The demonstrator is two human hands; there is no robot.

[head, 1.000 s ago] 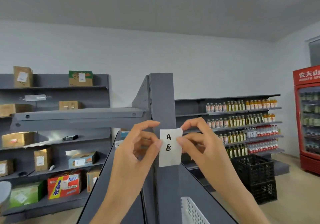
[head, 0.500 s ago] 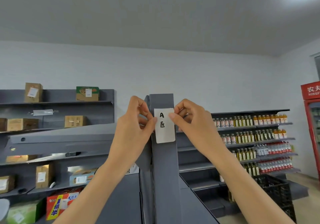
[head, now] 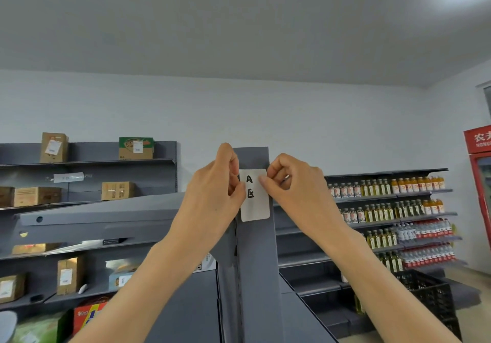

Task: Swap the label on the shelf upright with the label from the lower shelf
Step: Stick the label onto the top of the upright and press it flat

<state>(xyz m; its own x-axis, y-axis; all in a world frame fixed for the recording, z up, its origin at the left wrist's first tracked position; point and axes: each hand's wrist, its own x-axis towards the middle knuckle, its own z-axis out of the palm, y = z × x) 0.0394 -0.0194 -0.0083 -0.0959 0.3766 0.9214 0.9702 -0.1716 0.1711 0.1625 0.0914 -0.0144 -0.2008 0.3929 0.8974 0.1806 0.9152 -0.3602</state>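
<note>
A white label (head: pixel 254 202) marked "A" and a second character lies flat against the front of the grey shelf upright (head: pixel 256 263), just below its top end. My left hand (head: pixel 215 186) pinches the label's upper left edge. My right hand (head: pixel 289 180) pinches its upper right edge with thumb and forefinger. The label's lower half hangs free of both hands. Another pale label strip (head: pixel 68 177) sits on the back panel of the far left shelving.
Grey shelves (head: pixel 87 220) with cardboard boxes (head: pixel 118 190) run along the left. Bottle-filled shelves (head: pixel 393 210) stand at right, a red drinks fridge (head: pixel 481 183) at far right, and black crates (head: pixel 430 297) on the floor.
Both hands have carried the label upward along the upright to its top, and the camera has tilted up. The label now lies against the upright's face.
</note>
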